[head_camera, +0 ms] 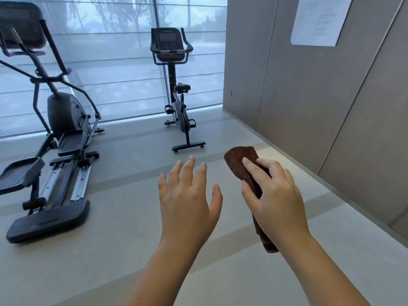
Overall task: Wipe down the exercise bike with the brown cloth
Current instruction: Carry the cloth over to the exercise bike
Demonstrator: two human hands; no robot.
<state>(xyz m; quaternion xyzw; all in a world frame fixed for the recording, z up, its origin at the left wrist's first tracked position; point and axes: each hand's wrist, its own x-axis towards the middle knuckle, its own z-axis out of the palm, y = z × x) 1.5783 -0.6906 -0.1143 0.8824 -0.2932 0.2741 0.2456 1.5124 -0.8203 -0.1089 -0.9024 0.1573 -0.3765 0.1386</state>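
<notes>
The exercise bike (176, 89) stands well ahead by the window, untouched—the right hand (273, 195) grips the brown cloth (238, 160), the left hand (187, 195) spread empty—1 walk away.

Exercise bike (176, 89): one, at the far edge of the floor. Elliptical trainer (61, 120): one, at the floor's left edge. Machines in all: two. Brown cloth (239, 161): one. Hands: two, left hand (187, 199) and right hand (276, 199). Paper sheet (320, 18) on the wall: one.
</notes>
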